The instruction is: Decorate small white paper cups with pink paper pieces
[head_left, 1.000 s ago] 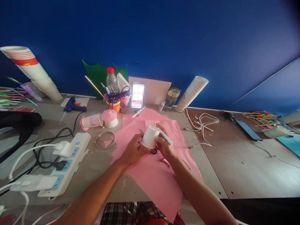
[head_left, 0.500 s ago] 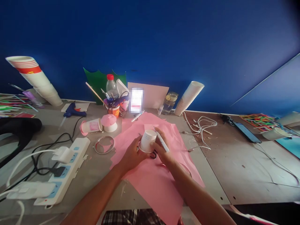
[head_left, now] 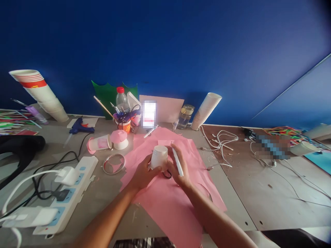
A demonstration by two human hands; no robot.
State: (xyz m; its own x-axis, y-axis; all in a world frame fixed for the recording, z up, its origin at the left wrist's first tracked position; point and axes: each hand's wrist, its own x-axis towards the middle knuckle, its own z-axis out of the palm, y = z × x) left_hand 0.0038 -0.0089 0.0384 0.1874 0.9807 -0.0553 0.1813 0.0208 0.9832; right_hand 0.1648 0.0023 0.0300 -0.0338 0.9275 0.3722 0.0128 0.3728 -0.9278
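Observation:
A small white paper cup (head_left: pixel 158 156) stands upside down on a large pink paper sheet (head_left: pixel 165 196) in the middle of the table. My left hand (head_left: pixel 142 174) grips the cup from the left, fingers wrapped round its side. My right hand (head_left: pixel 178 165) touches the cup's right side and holds a white pen (head_left: pixel 177 162), tip pointing away from me. Dark scissor handles (head_left: pixel 167 174) peek out from under the cup between my hands.
A white power strip (head_left: pixel 66 193) with plugs and cables lies at the left. Near it are a roll of tape (head_left: pixel 114 163), a pink-decorated cup (head_left: pixel 99 143) on its side, a blue glue gun (head_left: pixel 80 127), and cup stacks (head_left: pixel 38 93) (head_left: pixel 206 110). White cables (head_left: pixel 222 137) lie at the right.
Both hands and the cup have shifted slightly left and toward me on the pink sheet. The cup now stands more upright, and the pen has swung to point away from me.

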